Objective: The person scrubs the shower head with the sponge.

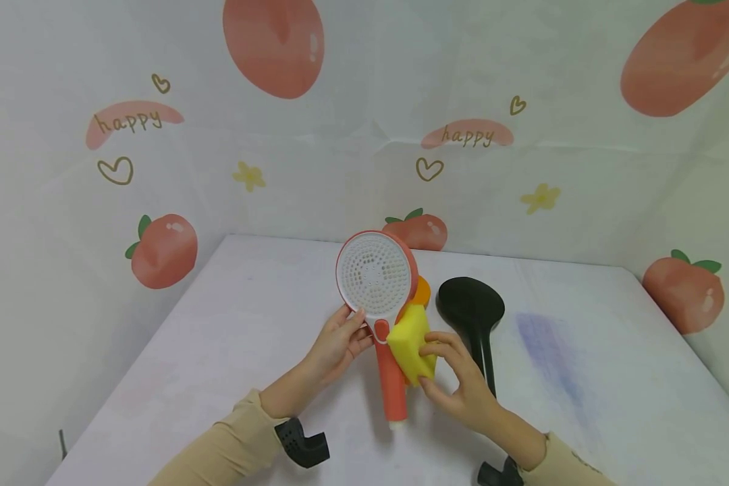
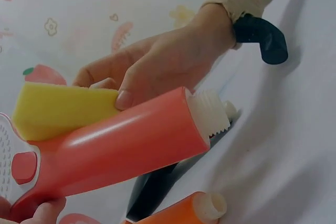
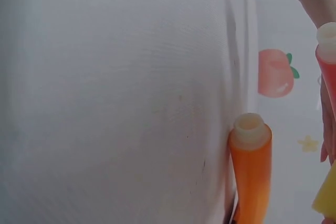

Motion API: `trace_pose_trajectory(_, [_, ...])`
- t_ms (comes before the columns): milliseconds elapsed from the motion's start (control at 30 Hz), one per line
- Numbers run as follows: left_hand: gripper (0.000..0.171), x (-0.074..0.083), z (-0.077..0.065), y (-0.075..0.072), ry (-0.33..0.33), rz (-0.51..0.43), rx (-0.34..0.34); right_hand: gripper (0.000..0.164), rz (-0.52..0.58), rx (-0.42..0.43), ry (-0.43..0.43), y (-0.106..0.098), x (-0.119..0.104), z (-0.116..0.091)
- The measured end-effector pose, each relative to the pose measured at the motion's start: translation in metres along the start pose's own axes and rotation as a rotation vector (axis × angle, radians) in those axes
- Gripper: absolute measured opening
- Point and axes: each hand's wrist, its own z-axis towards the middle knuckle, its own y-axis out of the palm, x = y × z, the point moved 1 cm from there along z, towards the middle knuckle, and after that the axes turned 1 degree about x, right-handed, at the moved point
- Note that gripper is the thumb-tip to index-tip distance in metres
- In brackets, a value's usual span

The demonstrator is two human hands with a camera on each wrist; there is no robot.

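My left hand grips a red shower head near its neck, the white nozzle face turned toward the head camera. Its handle points down, with the white threaded end showing in the left wrist view. A yellow sponge is pinched between the thumb and fingers of my right hand. The sponge lies against the right side of the shower head, by the neck and upper handle. Behind them is an orange shower head, mostly hidden in the head view.
A black kitchen utensil with a broad oval head lies on the white table right of the shower heads; two dark handle lines run from it. A purple-blue stain marks the cloth farther right. A fruit-printed backdrop rises behind the table.
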Motion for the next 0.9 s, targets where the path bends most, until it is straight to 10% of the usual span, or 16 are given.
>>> trace_pose_trajectory(600, [0.052,-0.0028,0.0008,0.0040,0.013,0.006,0.029,0.046,-0.017,-0.057,0.050,0.0000,-0.0011,-0.0029])
trace_pose_trajectory(900, [0.082,-0.0032,0.0028,0.0036,0.023,0.063,-0.027,0.040,-0.048,-0.059,-0.044,0.0002,0.0009,-0.0033])
